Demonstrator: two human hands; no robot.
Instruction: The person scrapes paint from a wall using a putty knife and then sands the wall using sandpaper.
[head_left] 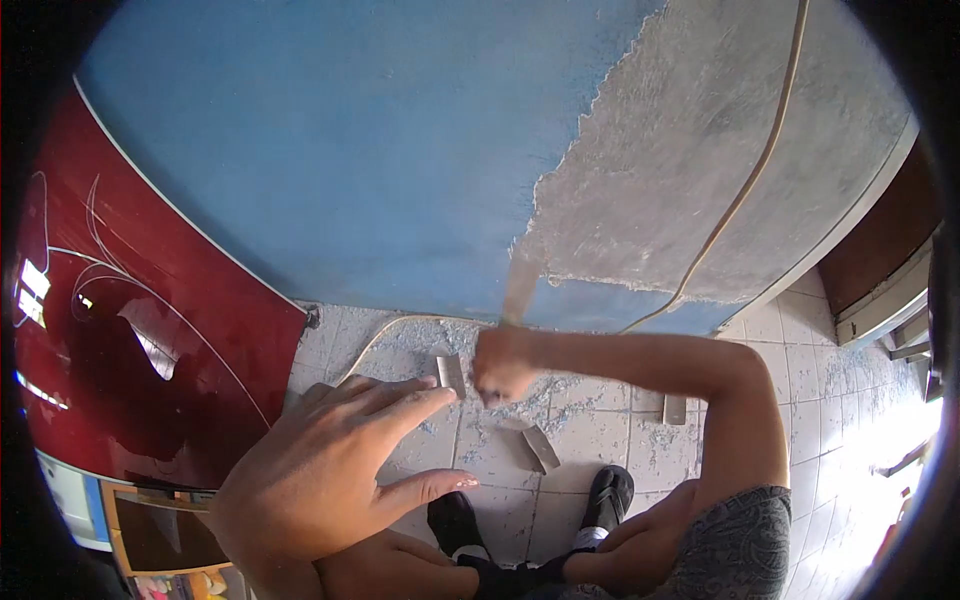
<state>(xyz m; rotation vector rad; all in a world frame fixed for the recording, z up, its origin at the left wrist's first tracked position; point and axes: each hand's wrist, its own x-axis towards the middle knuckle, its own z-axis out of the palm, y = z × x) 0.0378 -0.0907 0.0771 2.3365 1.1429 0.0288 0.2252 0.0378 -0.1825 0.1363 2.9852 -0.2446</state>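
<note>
Right hand (505,365) clamped on a blurred flat scraper (519,288), blade at the ragged border between blue paint (350,130) and bare grey wall (680,150), left hand (320,450) nearer the camera, thumb and fingers apart, pale flakes (578,386) strewn over floor tiles (590,437).

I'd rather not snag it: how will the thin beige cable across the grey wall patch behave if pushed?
The thin beige cable probably flexes, given its gentle curve. It looks light, being slender. It may slide sideways, appearing unfastened there.
</note>
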